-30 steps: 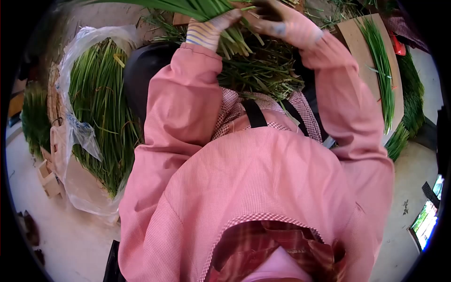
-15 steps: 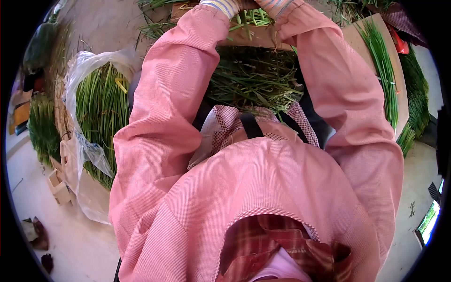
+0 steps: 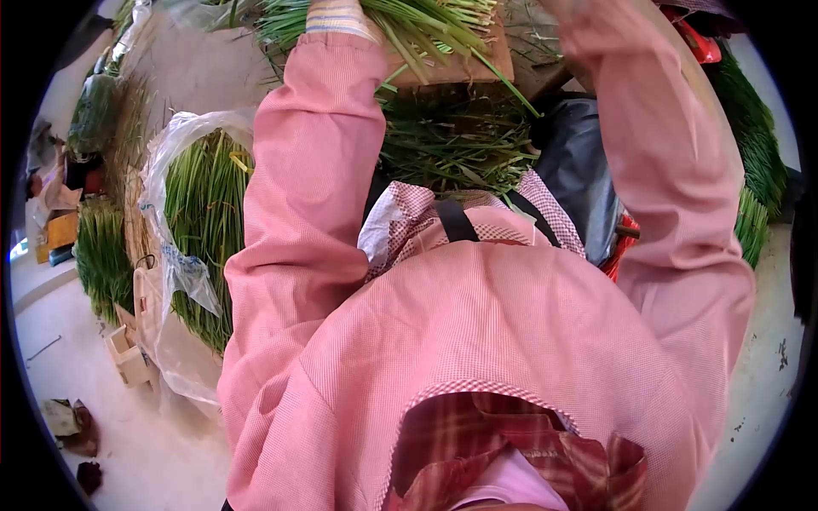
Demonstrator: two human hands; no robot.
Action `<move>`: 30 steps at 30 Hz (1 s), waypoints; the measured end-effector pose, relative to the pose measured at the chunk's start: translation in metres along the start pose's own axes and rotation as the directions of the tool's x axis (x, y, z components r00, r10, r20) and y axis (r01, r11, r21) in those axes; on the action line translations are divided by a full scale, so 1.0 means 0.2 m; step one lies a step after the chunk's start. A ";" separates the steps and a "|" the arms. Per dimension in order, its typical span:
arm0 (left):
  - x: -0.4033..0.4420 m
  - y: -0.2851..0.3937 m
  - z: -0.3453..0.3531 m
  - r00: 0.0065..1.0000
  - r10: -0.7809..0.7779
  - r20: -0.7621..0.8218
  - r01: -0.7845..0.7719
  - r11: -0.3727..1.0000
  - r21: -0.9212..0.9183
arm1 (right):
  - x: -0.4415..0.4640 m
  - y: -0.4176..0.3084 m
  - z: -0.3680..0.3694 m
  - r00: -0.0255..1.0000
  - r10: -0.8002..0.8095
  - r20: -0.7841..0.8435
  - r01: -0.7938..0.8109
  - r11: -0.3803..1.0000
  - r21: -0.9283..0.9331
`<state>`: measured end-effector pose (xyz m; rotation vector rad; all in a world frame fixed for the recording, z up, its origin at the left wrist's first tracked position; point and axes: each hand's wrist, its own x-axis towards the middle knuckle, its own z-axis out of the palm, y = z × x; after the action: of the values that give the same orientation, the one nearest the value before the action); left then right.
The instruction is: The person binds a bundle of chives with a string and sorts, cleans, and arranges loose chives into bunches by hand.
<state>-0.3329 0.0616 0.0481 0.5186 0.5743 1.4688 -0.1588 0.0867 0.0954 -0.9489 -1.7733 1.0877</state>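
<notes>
At the top edge, the striped cuff of my left hand [image 3: 339,12] shows beside a bunch of long green stalks [image 3: 430,30]; the fingers are hidden. The stalks lie over a wooden board [image 3: 464,70], their pale ends pointing toward me. My right arm reaches up to the top edge, and its hand is out of the frame. Loose cut greens [image 3: 456,149] are heaped below the board, between my knees.
On the left, a clear plastic bag [image 3: 162,196] holds a big bundle of greens [image 3: 204,200], with another bundle [image 3: 102,255] and a small wooden piece [image 3: 129,356] further left. More greens [image 3: 748,128] stand at the right. Dark objects [image 3: 88,477] lie on the floor.
My left cuff has shifted left, and more of the stalks show over the board. My right hand has moved up and right, out of view. The thin bundle at the right is no longer visible.
</notes>
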 end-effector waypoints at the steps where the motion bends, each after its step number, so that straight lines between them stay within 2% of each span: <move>1: -0.01 0.00 0.01 1.000 0.008 0.017 -0.008 1.000 0.001 | -0.08 0.05 -0.02 0.993 0.116 0.001 -0.114 0.980 0.163; 2: 0.01 -0.02 0.00 1.000 0.006 0.002 -0.006 0.999 -0.042 | -0.16 0.15 -0.04 1.000 0.013 0.019 -0.018 0.966 0.256; 3: 0.05 -0.05 -0.04 1.000 -0.002 -0.011 0.001 0.996 -0.085 | -0.25 0.13 -0.02 0.987 -0.161 0.011 0.156 0.968 0.197; 4: 0.13 -0.09 -0.14 0.990 0.025 0.137 -0.018 0.998 -0.058 | -0.32 0.14 0.00 0.991 -0.094 -0.092 0.116 0.954 0.277; 5: 0.09 -0.11 -0.08 0.988 0.021 0.156 -0.012 0.998 -0.057 | -0.37 0.17 0.04 0.982 -0.016 -0.186 0.084 0.929 0.360; 7: 0.00 -0.15 0.04 0.978 0.151 -0.142 -0.161 0.985 -0.062 | -0.45 0.24 0.10 0.938 -0.104 -0.331 0.243 0.877 0.415; 8: -0.01 -0.16 0.05 0.978 0.092 -0.189 -0.103 0.994 -0.046 | -0.48 0.23 0.13 0.951 0.010 -0.310 0.140 0.879 0.456; 9: -0.07 -0.17 0.06 0.992 0.043 -0.116 -0.047 0.998 -0.034 | -0.51 0.22 0.15 0.949 0.116 -0.292 0.045 0.870 0.492; 10: -0.19 -0.18 0.17 0.992 0.038 -0.124 -0.051 0.993 -0.105 | -0.55 0.32 0.19 0.882 -0.247 -0.402 0.267 0.964 -0.007; 11: -0.17 -0.20 0.12 0.999 0.030 0.036 -0.024 0.988 -0.150 | -0.57 0.33 0.24 0.851 -0.278 -0.445 0.319 0.948 0.017; 12: -0.21 -0.19 0.14 0.997 0.030 0.077 -0.011 0.972 -0.233 | -0.60 0.35 0.28 0.817 -0.309 -0.487 0.372 0.928 0.035; 13: -0.20 -0.20 0.09 0.983 -0.031 0.182 0.084 0.954 -0.289 | -0.63 0.30 0.32 0.818 -0.287 -0.498 0.342 0.939 0.021; 14: -0.22 -0.21 0.07 0.976 -0.038 0.215 0.104 0.947 -0.304 | -0.66 0.25 0.36 0.819 -0.264 -0.509 0.311 0.950 0.007; 15: -0.25 -0.24 0.09 0.992 0.004 0.126 0.031 0.961 -0.276 | -0.68 0.24 0.38 0.817 -0.317 -0.481 0.258 0.948 -0.186; 17: -0.21 -0.31 -0.01 0.994 -0.004 -0.111 -0.013 0.987 -0.158 | -0.71 0.19 0.35 0.865 -0.254 -0.432 0.194 0.965 -0.178; 19: -0.25 -0.31 0.06 0.949 -0.012 -0.314 -0.046 0.983 -0.178 | -0.74 0.21 0.32 0.925 -0.171 -0.338 0.123 0.980 -0.160; 20: -0.26 -0.31 0.03 0.959 -0.034 -0.281 0.004 0.994 -0.107 | -0.75 0.23 0.27 0.956 -0.191 -0.222 0.154 0.973 -0.171; 21: -0.27 -0.31 0.01 0.965 -0.061 -0.254 0.054 0.998 -0.035 | -0.76 0.22 0.19 0.984 -0.159 -0.087 0.127 0.948 -0.292; 22: -0.30 -0.31 0.06 0.951 -0.088 -0.298 0.062 0.993 -0.096 | -0.76 0.24 0.13 0.988 -0.140 -0.059 0.107 0.917 -0.385; 23: -0.33 -0.31 0.12 0.946 -0.042 -0.321 0.029 0.999 -0.044 | -0.76 0.25 0.07 0.993 -0.114 -0.036 0.083 0.876 -0.475; 24: -0.33 -0.35 0.13 0.955 -0.045 -0.293 0.047 0.999 0.001 | -0.77 0.13 0.02 0.984 -0.160 -0.079 0.099 0.858 -0.504; 25: -0.33 -0.38 0.13 0.961 -0.050 -0.271 0.065 0.997 0.046 | -0.78 0.02 -0.02 0.990 -0.128 -0.062 0.078 0.851 -0.519; 26: -0.34 -0.41 0.15 0.981 -0.103 -0.165 0.110 0.993 0.037 | -0.78 -0.03 -0.04 0.998 -0.063 -0.029 0.035 0.820 -0.572; 27: -0.39 -0.42 0.24 0.991 -0.077 -0.110 0.081 0.996 0.037 | -0.78 -0.06 -0.04 1.000 0.011 0.003 -0.006 0.786 -0.618; 29: -0.44 -0.44 0.40 0.977 -0.170 -0.128 0.166 0.985 -0.045 | -0.80 -0.13 -0.04 0.984 0.172 0.053 -0.085 0.702 -0.707; 30: -0.42 -0.46 0.43 0.990 -0.141 -0.029 0.136 0.981 -0.139 | -0.82 -0.12 -0.03 0.990 0.142 -0.024 -0.118 0.701 -0.703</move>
<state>-0.2084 -0.0232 0.0579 0.3367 0.5250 1.3766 -0.0959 -0.0656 0.0772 -1.5363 -2.2268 0.4649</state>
